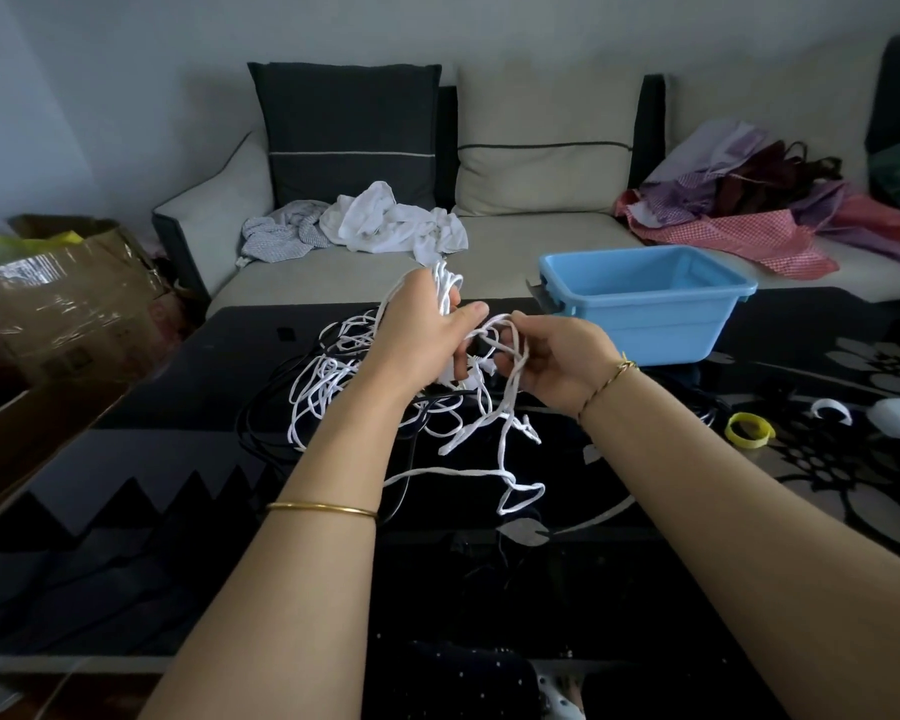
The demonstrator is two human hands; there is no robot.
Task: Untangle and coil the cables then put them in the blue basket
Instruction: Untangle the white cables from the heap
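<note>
A white cable (pixel 333 368) is sprawling in a loose tangle on the dark table (pixel 178 459), its upper loops being held up by the left hand (pixel 422 330) while the right hand (pixel 557 366) is pinching a strand. A black cable (pixel 242 415) (partly hidden) is lying beneath. The blue basket (pixel 645 324) is sitting upright just beyond, holding nothing.

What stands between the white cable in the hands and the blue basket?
Nothing visible. The blue basket stands open just right of the right hand, which holds the white cable; the gap between is free.
</note>
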